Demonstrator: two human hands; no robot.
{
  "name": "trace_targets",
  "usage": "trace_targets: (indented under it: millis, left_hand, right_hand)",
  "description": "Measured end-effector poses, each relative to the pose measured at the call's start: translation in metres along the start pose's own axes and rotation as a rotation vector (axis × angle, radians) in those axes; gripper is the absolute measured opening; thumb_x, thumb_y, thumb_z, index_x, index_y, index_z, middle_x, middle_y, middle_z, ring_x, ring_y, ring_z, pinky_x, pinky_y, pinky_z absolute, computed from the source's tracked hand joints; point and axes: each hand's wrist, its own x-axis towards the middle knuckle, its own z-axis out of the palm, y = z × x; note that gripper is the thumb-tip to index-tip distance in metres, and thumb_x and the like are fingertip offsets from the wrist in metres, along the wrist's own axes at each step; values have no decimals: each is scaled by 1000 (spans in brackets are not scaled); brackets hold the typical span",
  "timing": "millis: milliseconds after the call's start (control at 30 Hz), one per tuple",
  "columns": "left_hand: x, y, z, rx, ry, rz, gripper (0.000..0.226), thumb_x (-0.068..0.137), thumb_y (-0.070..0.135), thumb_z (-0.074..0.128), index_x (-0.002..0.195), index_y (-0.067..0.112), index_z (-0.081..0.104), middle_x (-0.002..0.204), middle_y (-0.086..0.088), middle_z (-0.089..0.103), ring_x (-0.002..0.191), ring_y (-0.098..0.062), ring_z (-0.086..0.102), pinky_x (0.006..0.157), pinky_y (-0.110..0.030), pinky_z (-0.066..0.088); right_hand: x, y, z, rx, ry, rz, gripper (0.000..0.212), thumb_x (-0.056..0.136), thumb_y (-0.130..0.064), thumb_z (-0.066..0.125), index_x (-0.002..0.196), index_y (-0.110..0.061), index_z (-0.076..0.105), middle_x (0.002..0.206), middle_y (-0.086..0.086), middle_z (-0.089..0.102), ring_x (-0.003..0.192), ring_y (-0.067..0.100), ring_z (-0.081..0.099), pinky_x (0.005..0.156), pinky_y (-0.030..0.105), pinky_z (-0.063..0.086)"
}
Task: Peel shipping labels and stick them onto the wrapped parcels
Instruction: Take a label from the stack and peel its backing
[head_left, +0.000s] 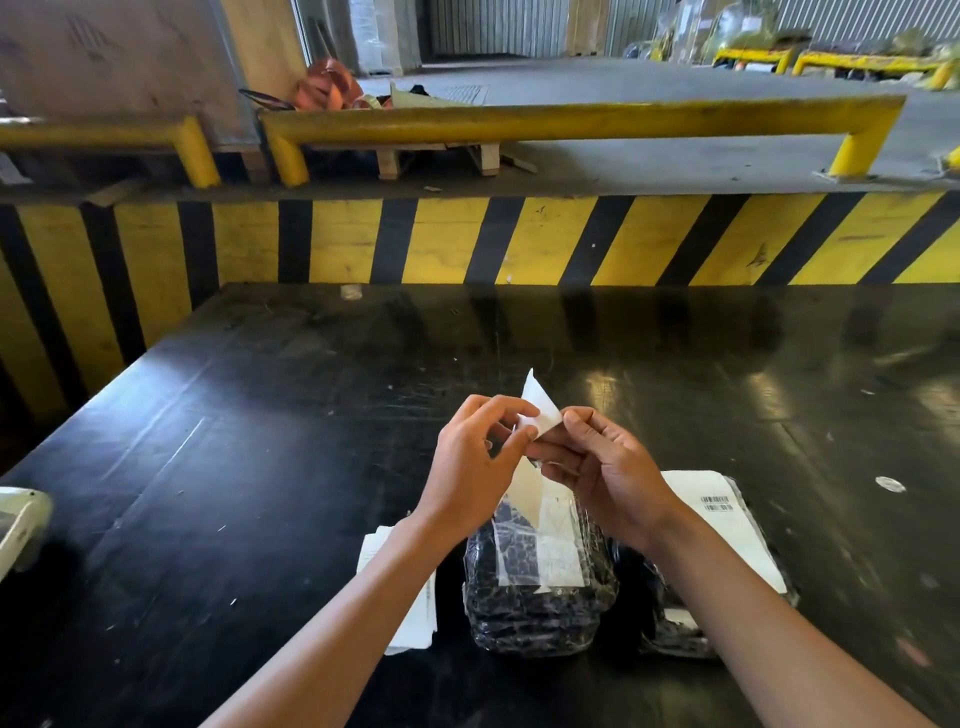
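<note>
Both my hands are raised over the black table (260, 467) and pinch one white shipping label (540, 410) between them. My left hand (475, 467) pinches its left edge with thumb and fingertips; my right hand (608, 473) pinches the right edge. A strip of backing paper (524, 493) hangs down from the label. Below the hands lies a dark parcel wrapped in clear plastic (535, 597) with pale paper on its top. A second wrapped parcel (727, 530) to its right carries a white label with a barcode. A stack of white label sheets (421, 618) lies left of the parcels.
A yellow-and-black striped wall (467, 239) rises behind the table's far edge, with yellow guard rails (571, 122) above it. A pale device (21, 525) sits at the table's left edge. Small white scraps (890, 484) lie on the right part of the table.
</note>
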Motion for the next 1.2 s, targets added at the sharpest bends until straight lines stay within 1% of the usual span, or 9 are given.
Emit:
trace_targets:
  millis: [167, 333, 433, 600, 733, 867, 967, 1100, 1200]
  left_hand:
    - [-2, 2, 0, -5, -19, 1, 14, 91, 19, 70, 102, 27, 70, 104, 5, 61, 82, -5, 63, 68, -11, 53]
    - [-4, 3, 3, -12, 16, 11, 14, 90, 17, 71, 100, 27, 70, 101, 12, 61, 85, -10, 64, 70, -23, 59]
    - [-4, 6, 3, -50, 25, 10, 17, 89, 14, 71, 97, 28, 66, 96, 9, 65, 81, -13, 65, 67, -27, 60]
    - [-3, 9, 3, -87, 28, -9, 17, 90, 12, 71, 96, 27, 64, 94, 1, 67, 78, -12, 65, 65, -24, 60]
    - [-3, 9, 2, -83, 23, -9, 20, 90, 11, 70, 97, 28, 62, 93, 1, 67, 77, -9, 64, 63, -19, 58]
    - [-2, 8, 3, -64, 24, 2, 17, 89, 12, 71, 97, 26, 65, 96, 3, 65, 79, -9, 64, 63, -15, 56]
    - [-1, 8, 3, -52, 20, 14, 18, 89, 13, 72, 96, 29, 66, 96, 7, 64, 79, -10, 64, 65, -20, 59]
    - [-2, 8, 4, -28, 19, 21, 16, 90, 16, 71, 94, 30, 67, 97, 13, 65, 82, -11, 65, 67, -31, 60]
    - [-4, 9, 4, -44, 16, 27, 13, 90, 16, 71, 93, 28, 68, 94, 14, 67, 83, -8, 65, 67, -34, 59]
  right_hand:
    - [1, 0, -1, -73, 2, 1, 18, 100, -24, 51, 91, -17, 65, 93, 10, 75, 88, 23, 72, 72, 30, 51]
    - [-2, 1, 5, -62, -10, -5, 17, 98, -24, 53, 92, -15, 66, 90, 9, 72, 83, 19, 68, 74, 32, 49]
    - [-1, 3, 7, -63, 11, -6, 18, 93, -28, 58, 94, -13, 67, 95, 14, 68, 89, 25, 62, 76, 34, 48]
    - [-2, 2, 9, -68, 15, -13, 18, 96, -25, 58, 91, -13, 70, 93, 11, 70, 91, 23, 64, 77, 35, 48]
    - [-4, -1, 8, -44, -5, -15, 14, 95, -22, 60, 90, -14, 72, 89, 11, 71, 85, 21, 66, 74, 33, 49]
    - [-5, -4, 7, -75, -18, -25, 13, 96, -20, 60, 90, -17, 71, 91, 11, 73, 84, 21, 70, 77, 34, 50]
    - [-7, -6, 6, -80, -21, -23, 14, 95, -19, 60, 87, -20, 72, 92, 10, 73, 86, 21, 70, 78, 34, 50]
    - [-9, -8, 4, -106, -14, -19, 9, 91, -21, 64, 88, -19, 72, 92, 10, 73, 85, 22, 71, 76, 33, 50]
    - [-10, -9, 3, -131, -2, -18, 8, 87, -23, 67, 86, -20, 74, 91, 10, 73, 85, 22, 69, 76, 34, 48]
